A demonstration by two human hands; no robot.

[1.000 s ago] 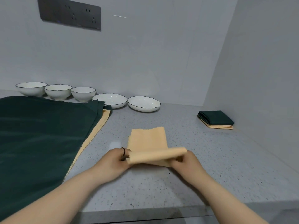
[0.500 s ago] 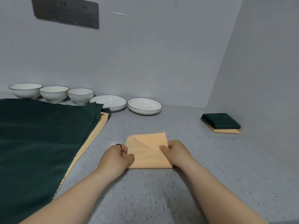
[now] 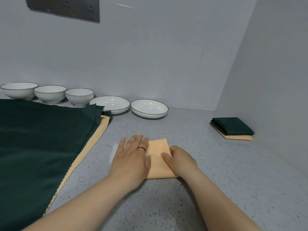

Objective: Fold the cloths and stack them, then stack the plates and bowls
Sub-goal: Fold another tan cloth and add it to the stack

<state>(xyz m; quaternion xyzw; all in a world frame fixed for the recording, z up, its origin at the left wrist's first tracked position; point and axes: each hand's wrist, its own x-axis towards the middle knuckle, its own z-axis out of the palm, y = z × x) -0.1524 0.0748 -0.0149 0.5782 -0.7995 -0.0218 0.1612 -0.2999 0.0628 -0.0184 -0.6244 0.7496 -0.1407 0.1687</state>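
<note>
The fingers [image 3: 133, 143] of the left hand [image 3: 131, 157] lie straight and slightly spread, palm down, flat on the left part of the folded orange cloth [image 3: 157, 167]. Their tips are smeared by motion blur and reach past the cloth's far left corner. A dark ring [image 3: 141, 148] sits on one of them. The right hand [image 3: 180, 161] is at the cloth's right edge with its fingers curled. Its thumb [image 3: 164, 155] lies on top of the fabric, and the others seem to close on the edge from the side, though the back of the hand hides them. The cloth lies flat on the speckled grey tabletop [image 3: 208, 180], a small rectangle between the two hands.

Left of the folded orange cloth, apart from it, dark green cloths [image 3: 33, 147] lie spread open. Orange cloths [image 3: 95, 139] under them show only a scalloped edge.

Beyond the folded orange cloth, against the wall [image 3: 150, 55], three white bowls [image 3: 50, 94] stand side by side off to the left. Next comes the left plate [image 3: 111, 104], its near rim partly covered by a green corner. The right plate [image 3: 149, 108] sits almost straight behind the cloth. None of these is stacked.

Far to the right of the cloth, a stack of folded cloths [image 3: 233, 126] rests close to the side wall, green on top of orange. High above and to the left, a dark socket panel [image 3: 66, 7] is set in the wall.
</note>
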